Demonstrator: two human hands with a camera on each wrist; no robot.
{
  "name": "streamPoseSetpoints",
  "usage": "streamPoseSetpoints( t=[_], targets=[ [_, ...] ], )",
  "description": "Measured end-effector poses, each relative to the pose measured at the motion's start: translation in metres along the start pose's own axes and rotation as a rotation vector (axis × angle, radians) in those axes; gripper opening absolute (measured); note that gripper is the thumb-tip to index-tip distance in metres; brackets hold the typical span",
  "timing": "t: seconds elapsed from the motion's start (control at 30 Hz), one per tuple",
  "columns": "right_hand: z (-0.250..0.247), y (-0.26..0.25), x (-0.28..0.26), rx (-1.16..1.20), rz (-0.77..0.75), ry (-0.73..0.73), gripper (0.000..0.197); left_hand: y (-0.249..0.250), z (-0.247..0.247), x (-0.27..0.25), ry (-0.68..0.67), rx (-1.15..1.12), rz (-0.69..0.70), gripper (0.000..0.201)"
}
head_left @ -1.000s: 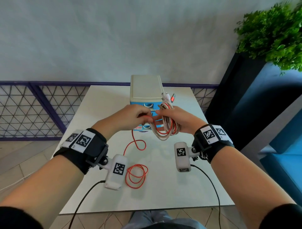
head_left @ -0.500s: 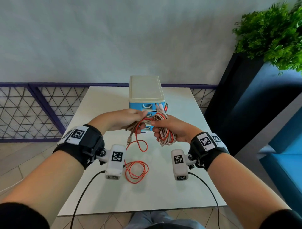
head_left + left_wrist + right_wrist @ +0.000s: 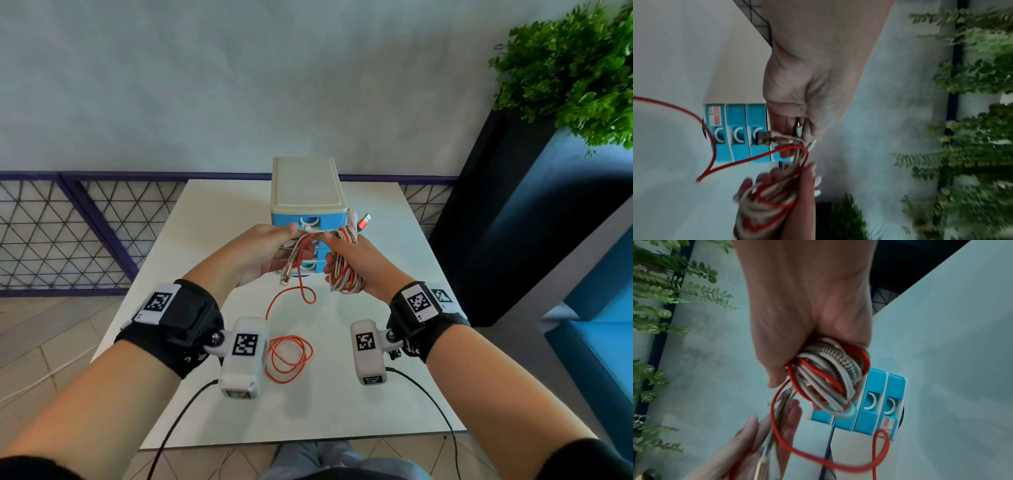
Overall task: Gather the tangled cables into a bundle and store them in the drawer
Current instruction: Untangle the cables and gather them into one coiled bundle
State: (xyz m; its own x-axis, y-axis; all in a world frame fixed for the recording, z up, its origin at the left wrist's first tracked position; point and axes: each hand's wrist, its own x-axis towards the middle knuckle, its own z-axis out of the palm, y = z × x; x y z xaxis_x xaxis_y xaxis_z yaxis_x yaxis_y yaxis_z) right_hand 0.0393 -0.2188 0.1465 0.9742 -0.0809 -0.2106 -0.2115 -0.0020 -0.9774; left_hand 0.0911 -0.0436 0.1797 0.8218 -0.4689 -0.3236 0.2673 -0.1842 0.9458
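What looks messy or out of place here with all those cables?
One thing: the red cable is only partly gathered. Its far end runs up to the bundle in the right hand, but the rest trails down and lies in loose loops on the white table. The drawer unit looks shut.

Coiled bundle of cables [image 3: 343, 270], white, braided and red strands, was gripped in right hand [image 3: 359, 263] above table; loose ends ran left into left hand [image 3: 263, 255]. Red cable [image 3: 289, 356] trailed down to a loose coil on tabletop. Blue drawer unit [image 3: 306, 209] with cream top stood behind, drawers shut
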Motion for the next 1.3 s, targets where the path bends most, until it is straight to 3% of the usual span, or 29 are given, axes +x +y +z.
streamPoseSetpoints(
  t=[0.13, 0.23, 0.3, 0.4, 0.6, 0.7, 0.77, 0.87, 0.97, 1.03, 1.1, 1.17, 1.3],
  targets=[
    [0.009, 0.001, 0.001, 0.038, -0.033, 0.072, 0.044, -0.013, 0.024, -0.002, 0.143, 0.242, 0.250, 0.027],
    [0.013, 0.000, 0.003, 0.119, 0.013, 0.079, 0.072, -0.017, 0.046, -0.012, 0.205, 0.374, 0.419, 0.032],
    [0.012, -0.003, 0.004, 0.185, 0.029, 0.083, 0.063, -0.022, 0.057, -0.014, 0.197, 0.406, 0.475, 0.035],
    [0.011, -0.005, 0.003, 0.257, 0.015, 0.061, 0.035, -0.024, 0.066, -0.015, 0.143, 0.329, 0.471, 0.039],
    [0.016, -0.014, 0.000, 0.354, 0.066, 0.071, 0.070, -0.009, 0.062, -0.017, -0.005, -0.086, 0.283, 0.016],
    [0.013, -0.017, -0.001, 0.351, 0.082, 0.055, 0.075, -0.010, 0.054, -0.013, -0.027, -0.061, 0.264, 0.044],
    [0.009, -0.015, 0.002, 0.329, 0.080, 0.053, 0.063, -0.008, 0.045, -0.009, -0.026, -0.008, 0.235, 0.048],
    [0.005, -0.016, 0.002, 0.294, 0.059, 0.067, 0.020, -0.010, 0.029, 0.003, 0.058, -0.016, 0.284, 0.029],
    [0.003, -0.018, 0.003, 0.276, 0.053, 0.118, 0.016, -0.019, 0.016, 0.012, 0.152, 0.039, 0.333, 0.032],
    [0.002, -0.022, 0.004, 0.333, 0.018, 0.152, 0.016, -0.029, 0.015, 0.013, 0.055, 0.194, 0.302, 0.030],
    [0.002, -0.027, 0.006, 0.409, -0.009, 0.179, 0.011, -0.036, 0.019, 0.008, -0.109, 0.311, 0.253, 0.048],
    [-0.001, -0.032, 0.007, 0.492, -0.025, 0.195, 0.007, -0.038, 0.021, 0.000, -0.227, 0.244, 0.240, 0.056],
    [-0.023, -0.036, 0.009, 0.657, -0.042, 0.214, 0.008, -0.050, 0.003, -0.006, -0.380, 0.268, 0.192, 0.044]
  ],
)
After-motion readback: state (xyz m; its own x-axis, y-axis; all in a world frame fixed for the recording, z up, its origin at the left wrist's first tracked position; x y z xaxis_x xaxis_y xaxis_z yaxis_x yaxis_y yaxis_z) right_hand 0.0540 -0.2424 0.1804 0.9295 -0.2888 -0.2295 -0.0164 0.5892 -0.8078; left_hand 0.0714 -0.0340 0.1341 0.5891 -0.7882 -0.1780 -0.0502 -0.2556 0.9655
